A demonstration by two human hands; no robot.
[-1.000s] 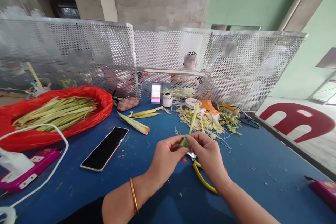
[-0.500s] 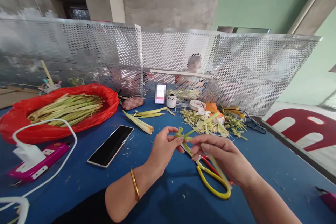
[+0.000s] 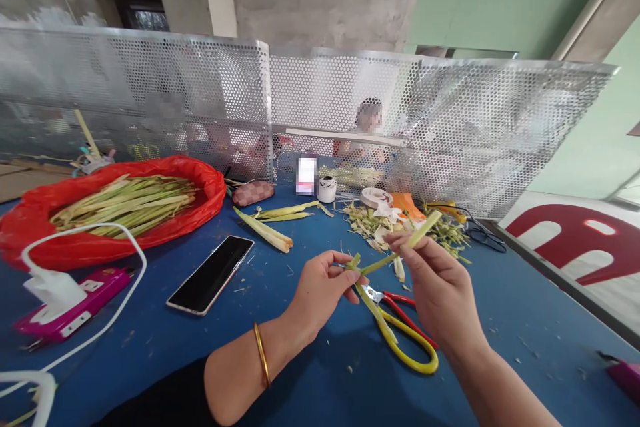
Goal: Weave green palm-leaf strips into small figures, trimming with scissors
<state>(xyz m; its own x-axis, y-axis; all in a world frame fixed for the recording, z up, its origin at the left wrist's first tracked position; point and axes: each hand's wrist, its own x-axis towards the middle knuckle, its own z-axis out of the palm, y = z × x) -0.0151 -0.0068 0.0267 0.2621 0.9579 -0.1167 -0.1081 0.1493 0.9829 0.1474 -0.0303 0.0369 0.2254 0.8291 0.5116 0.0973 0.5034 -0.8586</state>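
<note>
A worker's left hand pinches a small, knot-like green bundle between thumb and fingers above a blue tabletop. The right hand, loosely spread beside the bundle 0.5 seconds earlier, now grips a flat, pale green plant-leaf strip near its free end. The strip therefore spans the 2 hands, apparently drawn straight for working. Another pale leaf length trails from the left fingers over metal scissors with red and yellow handles.
</note>
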